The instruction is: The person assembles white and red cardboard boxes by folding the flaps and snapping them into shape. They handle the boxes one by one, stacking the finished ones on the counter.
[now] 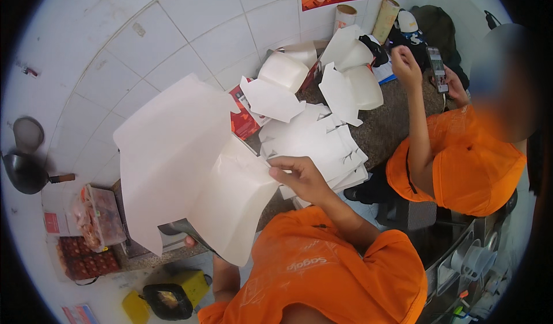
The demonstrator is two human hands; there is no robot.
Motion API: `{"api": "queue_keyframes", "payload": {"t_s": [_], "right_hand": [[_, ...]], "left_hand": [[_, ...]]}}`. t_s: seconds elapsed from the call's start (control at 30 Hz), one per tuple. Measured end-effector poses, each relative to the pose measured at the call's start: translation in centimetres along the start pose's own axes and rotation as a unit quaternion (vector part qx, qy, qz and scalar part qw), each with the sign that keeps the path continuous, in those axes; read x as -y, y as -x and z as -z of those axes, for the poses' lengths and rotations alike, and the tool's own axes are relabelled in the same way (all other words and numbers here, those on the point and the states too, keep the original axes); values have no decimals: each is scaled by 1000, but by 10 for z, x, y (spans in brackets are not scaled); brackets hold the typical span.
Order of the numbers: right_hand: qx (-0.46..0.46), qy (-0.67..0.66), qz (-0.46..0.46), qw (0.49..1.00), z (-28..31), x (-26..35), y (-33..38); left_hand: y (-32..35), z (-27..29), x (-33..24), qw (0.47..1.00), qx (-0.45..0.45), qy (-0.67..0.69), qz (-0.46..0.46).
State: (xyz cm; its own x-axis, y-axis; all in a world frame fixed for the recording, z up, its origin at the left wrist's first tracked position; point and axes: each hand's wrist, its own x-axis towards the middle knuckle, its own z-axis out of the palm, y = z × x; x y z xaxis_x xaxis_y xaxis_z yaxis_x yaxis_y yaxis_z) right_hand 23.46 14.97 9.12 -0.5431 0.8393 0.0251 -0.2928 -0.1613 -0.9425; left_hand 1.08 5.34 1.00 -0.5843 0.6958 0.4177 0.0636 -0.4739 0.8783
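In the head view, we pinch the right edge of a white, open-lidded cardboard box with our right hand; our left hand is mostly hidden behind it, its grip unclear. We judge this box part-formed, two open white paperboard boxes beyond already shaped, and the flat white cardboard stack left to fold.

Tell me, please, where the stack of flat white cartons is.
In the head view, the stack lies on the counter, right of the open white carton and partly behind the person's right hand.
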Motion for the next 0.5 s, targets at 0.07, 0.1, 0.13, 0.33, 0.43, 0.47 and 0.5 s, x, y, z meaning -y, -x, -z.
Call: {"api": "queue_keyframes", "payload": {"t_s": [0.07,0.1,0.13,0.33,0.43,0.47,0.5], "right_hand": [[-15,-20,11,1000,1,-3,-2],[-18,-57,34,998,3,-9,-2],[-34,-55,41,997,1,-10,-1],[-25,26,-19,999,8,-14,-15],[-16,-22,-61,998,17,-32,-21],[-23,-64,-42,997,14,-38,-22],[-30,-107,-23,994,12,-42,-22]], "left_hand": [[-3,-2,-4,999,10,32,25],[-4,-2,-7,998,16,42,35],[-5,-2,-8,997,24,52,43],[-9,-3,-15,991,62,87,81],[-10,-6,-17,989,65,98,89],[-12,-6,-19,989,63,99,87],[-11,-8,-18,989,62,100,91]]}}
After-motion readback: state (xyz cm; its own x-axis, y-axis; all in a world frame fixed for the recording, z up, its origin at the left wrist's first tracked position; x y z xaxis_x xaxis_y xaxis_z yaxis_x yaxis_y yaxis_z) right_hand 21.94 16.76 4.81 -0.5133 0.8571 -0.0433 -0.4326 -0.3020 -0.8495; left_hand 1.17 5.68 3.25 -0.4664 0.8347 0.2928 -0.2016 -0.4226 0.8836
